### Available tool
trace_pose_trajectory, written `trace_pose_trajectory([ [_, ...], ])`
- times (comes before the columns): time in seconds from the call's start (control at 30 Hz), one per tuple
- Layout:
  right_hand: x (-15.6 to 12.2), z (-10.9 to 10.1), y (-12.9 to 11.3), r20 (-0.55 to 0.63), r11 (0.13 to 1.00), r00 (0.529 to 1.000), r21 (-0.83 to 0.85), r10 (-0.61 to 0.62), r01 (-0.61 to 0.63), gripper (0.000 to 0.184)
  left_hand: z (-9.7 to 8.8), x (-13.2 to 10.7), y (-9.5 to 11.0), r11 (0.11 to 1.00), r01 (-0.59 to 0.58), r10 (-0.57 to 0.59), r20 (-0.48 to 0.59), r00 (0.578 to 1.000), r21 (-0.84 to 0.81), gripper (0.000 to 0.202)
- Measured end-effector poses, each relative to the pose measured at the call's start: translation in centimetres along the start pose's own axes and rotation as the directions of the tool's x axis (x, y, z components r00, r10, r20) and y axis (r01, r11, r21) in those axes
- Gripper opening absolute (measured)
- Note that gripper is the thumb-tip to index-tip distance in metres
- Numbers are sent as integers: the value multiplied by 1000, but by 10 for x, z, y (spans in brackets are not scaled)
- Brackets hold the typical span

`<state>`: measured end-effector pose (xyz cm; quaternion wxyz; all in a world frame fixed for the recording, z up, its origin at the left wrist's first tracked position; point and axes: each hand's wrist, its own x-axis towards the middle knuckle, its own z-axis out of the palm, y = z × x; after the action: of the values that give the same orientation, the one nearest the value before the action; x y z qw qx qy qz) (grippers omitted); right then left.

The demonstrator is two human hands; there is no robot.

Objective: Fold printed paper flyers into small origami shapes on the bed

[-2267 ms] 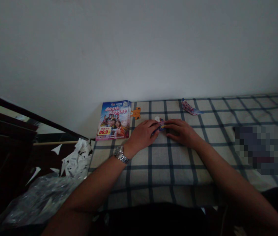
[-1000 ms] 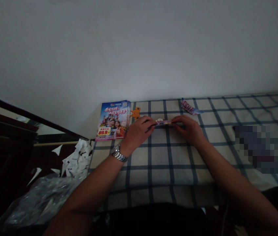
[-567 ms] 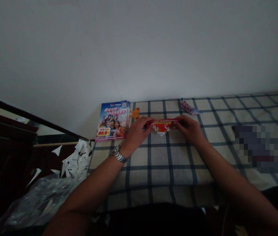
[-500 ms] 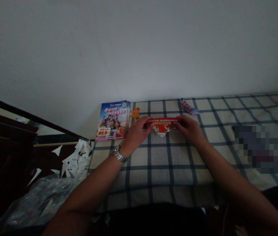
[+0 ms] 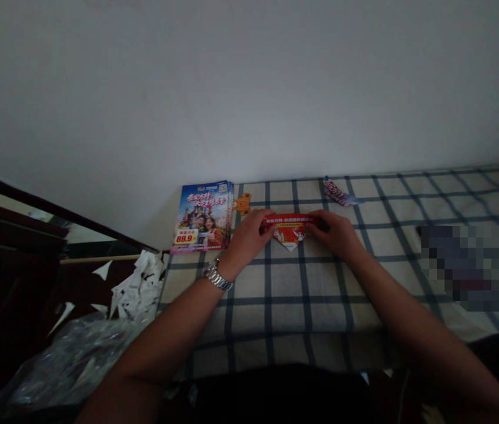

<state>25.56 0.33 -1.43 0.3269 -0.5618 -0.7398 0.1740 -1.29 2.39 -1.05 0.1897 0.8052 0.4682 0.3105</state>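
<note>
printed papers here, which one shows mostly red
The folded paper held between the left hand and right hand; the flyer stack and the loose piece near the wall show mainly blue and pink.

Left hand (image 5: 248, 237), right hand (image 5: 336, 235): one each
Red folded paper (image 5: 290, 229): one
Leaflet stack (image 5: 200, 215): one, sheets uncountable
Orange bear-shaped piece (image 5: 242, 204): one
Crumpled patterned paper (image 5: 338, 192): one
Wristwatch (image 5: 217, 275): one
Pixelated item (image 5: 461, 268): one
Scrap heap (image 5: 137, 288): one, pieces uncountable
Loose scraps (image 5: 103, 270) beside heap: three
</note>
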Motion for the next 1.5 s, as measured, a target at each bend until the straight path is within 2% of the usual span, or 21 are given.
trace_pose_trajectory([
  [0.2, 3, 5, 8, 1, 979, 982, -68, -191, 191, 37, 4, -1, -5, 989, -81, 83, -9, 997, 121, 34],
  [0.43, 3, 6, 9, -12, 976, 977, -42, -215, 214, 44, 1, -1, -3, 971, -152, 162, -42, 986, 186, 41],
  [0.6, 3, 7, 12, 10, 973, 974, -40, -227, 227, 38, -1, -3, 6, 939, -325, 316, 91, 945, 111, 28],
  [0.73, 3, 9, 15, 16, 970, 972, -58, -234, 235, 32, 0, -4, 11, 911, -406, 386, 205, 900, 68, 23],
  [1.5, 2, 10, 18, 42, 964, 966, -72, -254, 257, 25, 1, -5, 11, 916, -397, 376, 220, 900, 60, 23],
])
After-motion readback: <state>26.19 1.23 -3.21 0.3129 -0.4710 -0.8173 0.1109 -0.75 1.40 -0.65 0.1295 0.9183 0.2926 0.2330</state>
